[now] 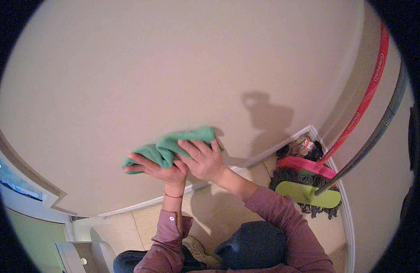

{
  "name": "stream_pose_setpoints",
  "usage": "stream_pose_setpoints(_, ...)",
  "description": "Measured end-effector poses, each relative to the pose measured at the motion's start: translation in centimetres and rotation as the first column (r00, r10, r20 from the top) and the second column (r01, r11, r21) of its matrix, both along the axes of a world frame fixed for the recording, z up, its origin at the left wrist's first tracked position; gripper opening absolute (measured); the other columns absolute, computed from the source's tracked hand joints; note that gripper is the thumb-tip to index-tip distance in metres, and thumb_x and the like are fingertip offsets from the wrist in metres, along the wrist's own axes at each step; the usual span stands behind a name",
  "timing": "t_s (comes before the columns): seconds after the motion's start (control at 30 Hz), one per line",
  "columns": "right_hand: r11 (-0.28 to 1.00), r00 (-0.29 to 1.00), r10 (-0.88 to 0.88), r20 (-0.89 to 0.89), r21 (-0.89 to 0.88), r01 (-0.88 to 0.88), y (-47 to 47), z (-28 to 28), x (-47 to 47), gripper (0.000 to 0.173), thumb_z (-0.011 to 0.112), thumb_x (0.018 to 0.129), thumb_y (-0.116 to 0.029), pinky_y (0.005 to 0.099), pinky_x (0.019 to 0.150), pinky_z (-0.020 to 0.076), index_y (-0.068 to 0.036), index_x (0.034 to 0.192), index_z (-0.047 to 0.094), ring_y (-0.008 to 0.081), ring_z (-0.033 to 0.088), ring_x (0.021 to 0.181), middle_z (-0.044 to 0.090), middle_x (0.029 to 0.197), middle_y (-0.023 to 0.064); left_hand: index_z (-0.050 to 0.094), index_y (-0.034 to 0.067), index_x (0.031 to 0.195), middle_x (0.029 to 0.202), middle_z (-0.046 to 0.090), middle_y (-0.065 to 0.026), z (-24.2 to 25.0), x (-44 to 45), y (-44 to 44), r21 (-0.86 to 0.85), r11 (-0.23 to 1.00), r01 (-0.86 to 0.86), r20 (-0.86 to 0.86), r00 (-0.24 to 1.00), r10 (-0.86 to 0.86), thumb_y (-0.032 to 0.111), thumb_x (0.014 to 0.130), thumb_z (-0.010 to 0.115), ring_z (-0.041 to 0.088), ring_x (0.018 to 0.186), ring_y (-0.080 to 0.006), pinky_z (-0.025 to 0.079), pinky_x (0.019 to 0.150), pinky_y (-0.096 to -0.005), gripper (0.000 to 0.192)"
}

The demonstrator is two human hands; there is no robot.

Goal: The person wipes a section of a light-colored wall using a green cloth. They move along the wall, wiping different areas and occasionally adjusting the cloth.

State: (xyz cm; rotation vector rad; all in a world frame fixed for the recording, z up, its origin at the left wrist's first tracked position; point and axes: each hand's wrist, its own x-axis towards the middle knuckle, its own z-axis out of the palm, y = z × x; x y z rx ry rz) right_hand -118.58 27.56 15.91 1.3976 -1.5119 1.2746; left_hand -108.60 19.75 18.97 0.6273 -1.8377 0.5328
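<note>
Both my hands hold a green cloth (187, 140) in front of the beige wall (128, 85), low down above the white baseboard. My left hand (158, 169) grips the cloth's left end, its fingers pointing left. My right hand (203, 160) has its fingers spread over the cloth's right part. The cloth is bunched and slightly blurred; whether it touches the wall along its whole length I cannot tell. A thin red band circles my left wrist.
In the corner at right stand a red-handled broom (298, 163) and a mop with a yellow-green head (307, 194) and grey strands. Dark and brown items (302, 146) lie behind them. A white baseboard (141, 206) edges the tiled floor. At lower left is a pale open-fronted object (83, 252).
</note>
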Motion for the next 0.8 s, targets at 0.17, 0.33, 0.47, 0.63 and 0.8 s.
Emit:
stream_pose_setpoints(0.17,0.934,0.965,0.107,-0.241,0.357,-0.014,0.7,-9.1,0.9,0.021,0.056,0.084,-0.028,0.0356,0.096,0.0392,-0.025,0.102,0.066,0.0101,0.056,0.105,0.054,0.134,-0.0067,0.028,0.012,0.147,0.155,-0.004,-0.0275,-13.5,5.6,-2.7,-0.021,0.999,-0.032,0.29,0.956,0.037,0.051,0.089,0.041,-0.01,0.139,-0.0535,-0.004,0.107,-0.0687,0.07)
stream_pose_setpoints(0.33,0.826,0.882,0.382,-0.275,0.531,-0.192,2.3,-17.2,-0.5,0.03,0.061,0.074,-0.02,0.0363,0.088,0.0438,-0.018,0.104,0.068,0.0104,0.059,0.093,0.063,0.116,-0.0047,0.034,0.005,0.143,0.154,0.001,-0.0299,-21.2,11.8,-1.1,0.582,0.675,-0.454,0.734,0.65,-0.195,0.043,0.081,0.063,0.004,0.136,-0.0599,0.018,0.106,-0.0666,0.078)
stream_pose_setpoints(0.47,0.868,0.903,0.301,-0.305,0.481,-0.126,2.4,-11.1,-0.5,0.029,0.058,0.079,-0.018,0.0308,0.089,0.0429,-0.015,0.107,0.066,0.0081,0.059,0.101,0.058,0.13,-0.001,0.025,0.001,0.145,0.152,-0.001,-0.0341,-21.3,12.9,-2.8,0.249,0.953,-0.171,0.571,0.821,-0.002,0.042,0.082,0.062,0.005,0.136,-0.059,0.018,0.106,-0.0667,0.084)
stream_pose_setpoints(0.63,0.992,0.947,0.124,-0.297,0.067,-0.109,-0.7,2.2,0.9,0.034,0.057,0.079,-0.021,0.0343,0.089,0.0438,-0.017,0.112,0.066,0.0151,0.055,0.112,0.055,0.135,0.0031,0.012,0.004,0.15,0.153,-0.009,-0.0311,-0.2,6.5,-2.0,0.114,0.988,0.108,-0.105,0.99,-0.096,0.05,0.085,0.047,-0.013,0.138,-0.0542,-0.004,0.107,-0.0685,0.087)
stream_pose_setpoints(0.8,0.997,0.939,0.052,-0.34,-0.032,-0.066,-1.8,6.2,0.9,0.039,0.057,0.079,-0.025,0.036,0.093,0.0434,-0.022,0.118,0.063,0.0157,0.05,0.119,0.051,0.139,0.0052,0.021,0.007,0.149,0.153,-0.002,-0.031,4.1,5.6,-3.0,-0.064,0.997,0.03,0.068,0.997,-0.026,0.046,0.087,0.045,-0.016,0.138,-0.0526,-0.007,0.106,-0.0693,0.078)
